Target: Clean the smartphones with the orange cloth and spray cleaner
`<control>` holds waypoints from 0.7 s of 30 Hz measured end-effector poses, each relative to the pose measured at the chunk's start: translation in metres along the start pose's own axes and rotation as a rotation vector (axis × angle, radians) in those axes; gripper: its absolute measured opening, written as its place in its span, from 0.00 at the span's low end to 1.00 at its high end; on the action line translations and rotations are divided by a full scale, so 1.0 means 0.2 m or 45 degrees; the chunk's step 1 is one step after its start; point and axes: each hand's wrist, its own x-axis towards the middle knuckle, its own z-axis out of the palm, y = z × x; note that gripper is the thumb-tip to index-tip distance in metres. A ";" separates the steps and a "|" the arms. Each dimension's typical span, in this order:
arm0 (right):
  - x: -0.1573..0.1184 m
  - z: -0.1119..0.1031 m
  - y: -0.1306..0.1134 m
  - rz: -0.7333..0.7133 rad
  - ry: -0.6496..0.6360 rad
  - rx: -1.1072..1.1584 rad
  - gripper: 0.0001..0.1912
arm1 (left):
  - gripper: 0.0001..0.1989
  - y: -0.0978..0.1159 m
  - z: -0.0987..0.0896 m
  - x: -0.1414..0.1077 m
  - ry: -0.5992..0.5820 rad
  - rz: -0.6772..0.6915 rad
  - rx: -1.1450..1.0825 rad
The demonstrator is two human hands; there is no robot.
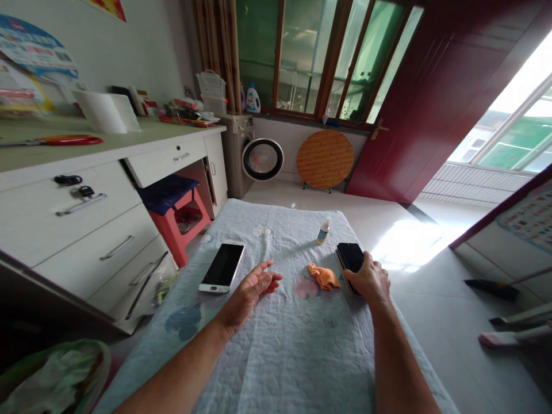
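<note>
My right hand (371, 278) is at the right side of the cloth-covered table, with its thumb and fingers closed around the near end of a black phone (351, 256). This phone seems to lie on top of other flat, phone-like pieces, whose light edges show on the left. My left hand (257, 283) is over the middle of the cloth, fingers loosely bent and apart, holding nothing. To its left, a white phone (222, 265) with a dark screen lies face up. Between my hands sits a crumpled orange cloth (324, 277). Farther back stands a small spray bottle (323, 231).
A quilted pale blue cloth (284, 333) covers the table. Along the left runs a white desk with drawers (99, 210), and a red stool (183, 215) is beside it. A washing machine with its door open (262, 159) and a round wooden tabletop (325, 158) stand ahead.
</note>
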 end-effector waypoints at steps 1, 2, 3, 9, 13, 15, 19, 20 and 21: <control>0.00 0.00 0.00 0.000 0.003 -0.002 0.43 | 0.31 0.00 0.00 0.00 -0.006 0.005 0.005; 0.00 0.00 -0.01 0.000 0.005 -0.002 0.43 | 0.31 -0.01 0.00 0.00 -0.010 0.011 0.010; 0.00 0.00 -0.01 0.000 0.006 -0.002 0.43 | 0.31 -0.01 0.00 0.00 -0.013 0.015 0.015; -0.01 0.01 -0.01 0.008 0.017 0.007 0.42 | 0.29 -0.01 -0.02 0.00 -0.031 0.037 0.055; -0.02 0.00 -0.02 0.002 0.056 0.010 0.43 | 0.29 -0.02 -0.03 0.00 -0.053 0.062 0.088; -0.03 -0.01 -0.03 -0.023 0.156 0.031 0.42 | 0.29 -0.02 -0.02 0.00 -0.057 0.099 0.147; -0.07 -0.01 -0.10 -0.320 0.448 0.251 0.30 | 0.24 0.00 0.00 -0.02 0.066 0.300 0.460; -0.09 -0.01 -0.12 -0.466 0.476 0.324 0.26 | 0.22 0.01 0.01 -0.03 0.127 0.373 0.560; -0.11 0.00 -0.15 -0.588 0.467 0.371 0.23 | 0.20 0.02 0.01 -0.03 0.199 0.453 0.643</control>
